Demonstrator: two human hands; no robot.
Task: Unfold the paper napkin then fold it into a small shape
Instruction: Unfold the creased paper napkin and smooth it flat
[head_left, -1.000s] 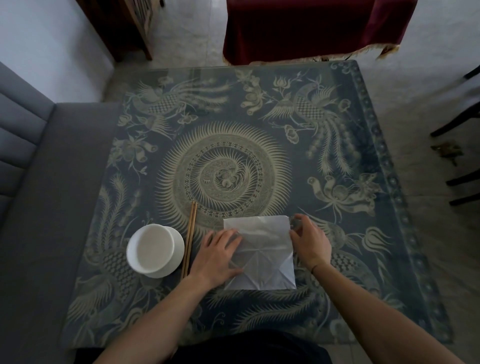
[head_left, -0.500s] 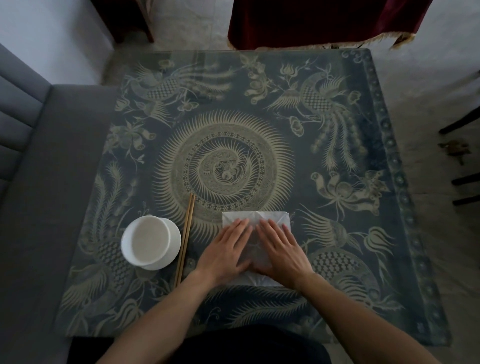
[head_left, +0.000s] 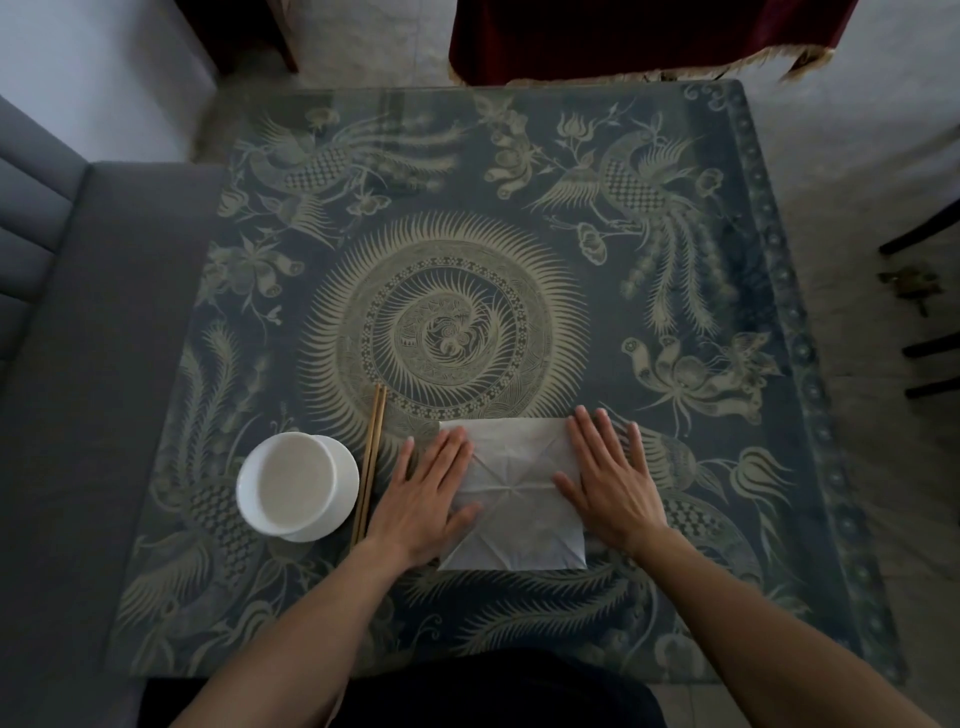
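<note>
at the lower centre of the frame, one white napkin (head_left: 511, 491) lies flat and creased on the patterned table (head_left: 675, 597). left hand (head_left: 426, 493) and right hand (head_left: 610, 480) press flat, fingers spread, on its side edges. one white bowl (head_left: 296, 486) and two chopsticks (head_left: 370, 462) sit left. no writing is readable.

Both forearms reach forward, bare, converging slightly. The left hand (head_left: 426, 496) lies flat, palm down, fingers together and extended, thumb angled inward. The right hand (head_left: 608, 480) lies flat too, palm down, fingers slightly spread.
</note>
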